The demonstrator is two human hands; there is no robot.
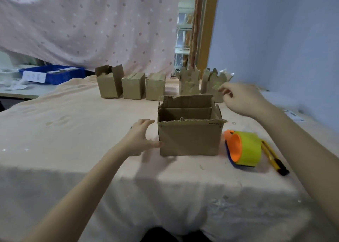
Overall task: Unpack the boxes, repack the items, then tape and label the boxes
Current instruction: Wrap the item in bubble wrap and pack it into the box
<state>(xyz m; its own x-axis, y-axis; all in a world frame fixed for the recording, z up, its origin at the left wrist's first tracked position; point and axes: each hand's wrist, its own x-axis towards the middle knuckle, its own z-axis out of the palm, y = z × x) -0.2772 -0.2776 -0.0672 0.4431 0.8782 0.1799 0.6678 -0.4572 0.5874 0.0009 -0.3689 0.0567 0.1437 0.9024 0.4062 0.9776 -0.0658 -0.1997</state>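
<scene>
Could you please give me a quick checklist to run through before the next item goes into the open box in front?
1. Open box upright with flaps up: ok.
2. Left hand steadies it, fingers straight against the box's left side: ok.
3. Right hand has an item ready: cannot tell; its fingers pinch something small and blurred near the far right box.
4. Space inside the open box: cannot tell; only part of the inside shows.
5. Tape dispenser within reach beside the box: ok.
6. Utility knife lies on the cloth beside the dispenser: ok.
</scene>
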